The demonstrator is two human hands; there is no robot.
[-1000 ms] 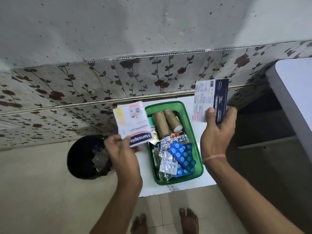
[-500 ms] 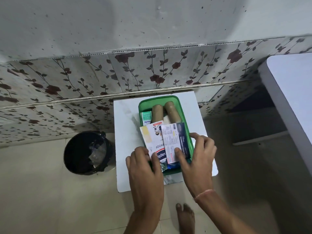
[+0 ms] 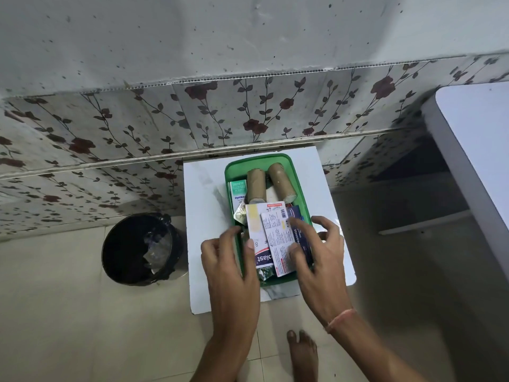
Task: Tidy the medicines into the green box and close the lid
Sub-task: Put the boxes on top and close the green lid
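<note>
The green box [image 3: 233, 172] stands open on a small white table [image 3: 205, 230]. Inside lie two brown rolls [image 3: 256, 186], a green-and-white carton [image 3: 238, 192] and foil strips [image 3: 240, 216]. On top rest a white plaster pack [image 3: 257, 224] and, overlapping it, a white-and-blue dressings pack [image 3: 276, 241]. My left hand [image 3: 228, 263] is at the box's near left wall, thumb on the plaster pack, fingers apart. My right hand [image 3: 321, 252] is spread over the dressings pack, index finger and thumb touching it. No lid is in view.
A black waste bin [image 3: 137, 249] stands on the floor left of the table. A larger white table [image 3: 473, 139] fills the right edge. A floral-tiled wall [image 3: 248, 114] runs behind. My bare foot [image 3: 301, 354] is below the table.
Both hands brought the two packs down from the air and laid them in the box over the blister strips. The fingers have since loosened and drawn back a little.
</note>
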